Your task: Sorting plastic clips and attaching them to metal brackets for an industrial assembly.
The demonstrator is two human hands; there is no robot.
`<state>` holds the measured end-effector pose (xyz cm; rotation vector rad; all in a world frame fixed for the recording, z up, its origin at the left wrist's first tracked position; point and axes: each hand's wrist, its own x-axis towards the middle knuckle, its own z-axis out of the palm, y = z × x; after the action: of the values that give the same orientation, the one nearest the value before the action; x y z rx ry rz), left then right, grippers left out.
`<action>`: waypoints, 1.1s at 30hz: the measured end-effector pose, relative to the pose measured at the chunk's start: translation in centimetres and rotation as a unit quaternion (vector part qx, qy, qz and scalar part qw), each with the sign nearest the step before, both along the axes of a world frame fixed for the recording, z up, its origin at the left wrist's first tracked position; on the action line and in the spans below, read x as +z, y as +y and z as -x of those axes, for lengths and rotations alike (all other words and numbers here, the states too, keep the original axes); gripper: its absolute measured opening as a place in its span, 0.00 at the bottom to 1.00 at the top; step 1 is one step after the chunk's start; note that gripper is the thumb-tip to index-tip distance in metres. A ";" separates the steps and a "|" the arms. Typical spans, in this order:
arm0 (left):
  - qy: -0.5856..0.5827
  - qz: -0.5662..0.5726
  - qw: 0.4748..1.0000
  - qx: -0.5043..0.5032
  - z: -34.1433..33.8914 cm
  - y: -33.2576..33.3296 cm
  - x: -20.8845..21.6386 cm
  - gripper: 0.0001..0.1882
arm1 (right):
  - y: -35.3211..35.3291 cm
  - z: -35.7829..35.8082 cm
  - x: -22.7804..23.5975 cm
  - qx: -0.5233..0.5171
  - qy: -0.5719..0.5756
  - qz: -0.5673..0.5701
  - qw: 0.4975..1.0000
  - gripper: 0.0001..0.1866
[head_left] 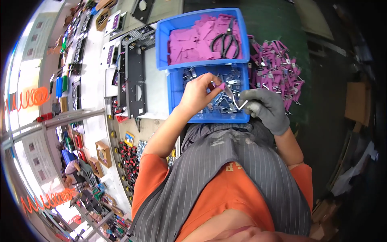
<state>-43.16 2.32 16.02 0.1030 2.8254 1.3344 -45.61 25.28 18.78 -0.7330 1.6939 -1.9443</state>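
Note:
My bare left hand (196, 95) pinches a small pink piece (221, 86) between thumb and fingertips. In a grey glove, my right hand (267, 108) grips one end of a thin bent metal bracket (238, 106). The bracket's other end reaches up to the pink piece, at my left fingertips. Whether the two are stuck together is hard to see. Both hands are over a blue bin (174, 86) with loose metal brackets (219, 104) in it. Just beyond, a second blue bin (162, 48) holds many flat pink pieces (189, 38) and black-handled scissors (225, 40).
Right of the bins lies a heap of metal brackets with pink pieces on them (278, 72). Dark metal panels (135, 76) stand on the left by a white bench. Cardboard boxes (358, 103) are at the far right. Another person (73, 166) sits far off at lower left.

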 end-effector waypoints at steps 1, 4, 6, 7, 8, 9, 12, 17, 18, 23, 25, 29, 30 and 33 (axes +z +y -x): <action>0.022 -0.021 0.999 -0.036 -0.1 0.0 -0.1 0.09 | 0.4 0.1 0.1 -0.008 -0.032 -0.027 0.999 0.12; 0.036 -0.001 0.993 -0.112 -0.3 0.0 -0.6 0.13 | 1.0 0.6 -0.2 0.024 -0.039 -0.025 0.999 0.13; -0.004 0.022 0.992 -0.124 -0.6 0.2 -1.1 0.12 | 0.9 0.6 -0.7 0.010 0.032 -0.013 0.999 0.14; 0.021 0.006 0.989 -0.146 -0.6 0.4 -1.3 0.12 | 1.0 0.5 -0.8 0.021 -0.041 -0.020 0.999 0.14; 0.075 0.013 0.985 -0.156 -0.7 0.6 -1.6 0.13 | 1.1 0.3 -1.0 0.040 -0.119 -0.027 0.992 0.14; 0.136 0.024 0.978 -0.157 -0.9 0.7 -1.8 0.13 | 1.2 0.3 -1.2 0.036 -0.121 -0.023 0.992 0.14; -0.028 0.065 0.988 -0.135 -1.3 0.8 -1.9 0.14 | 1.1 -0.1 -1.7 0.001 -0.072 -0.019 0.997 0.14; -0.008 0.033 0.983 -0.178 -1.4 0.8 -1.4 0.21 | 1.3 0.0 -2.2 0.004 -0.130 -0.049 0.990 0.12; 0.003 0.024 0.984 -0.176 -1.5 0.8 -1.3 0.21 | 1.0 0.2 -2.3 0.000 -0.136 -0.053 0.989 0.12; -0.082 -0.094 0.979 -0.164 -1.6 0.6 -0.9 0.34 | 1.6 1.0 -3.0 0.020 -0.161 -0.011 0.987 0.13; -0.053 -0.064 0.979 -0.185 -1.5 0.6 -0.7 0.33 | 1.7 1.2 -3.3 0.016 -0.169 0.007 0.986 0.16; -0.045 -0.053 0.980 -0.188 -1.7 0.7 -0.3 0.33 | 1.3 1.6 -3.8 0.013 -0.174 0.027 0.984 0.16; -0.010 -0.077 0.978 -0.192 -1.9 0.7 -0.1 0.33 | 1.1 1.7 -3.9 0.013 -0.170 0.028 0.985 0.16; -0.073 -0.092 0.980 -0.162 -2.1 0.9 0.8 0.35 | 0.1 2.0 -3.9 0.081 -0.207 -0.036 0.974 0.13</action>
<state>-41.02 3.22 16.80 0.4288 2.4285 1.4518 -47.62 25.37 14.90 -0.3881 1.3963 -1.7630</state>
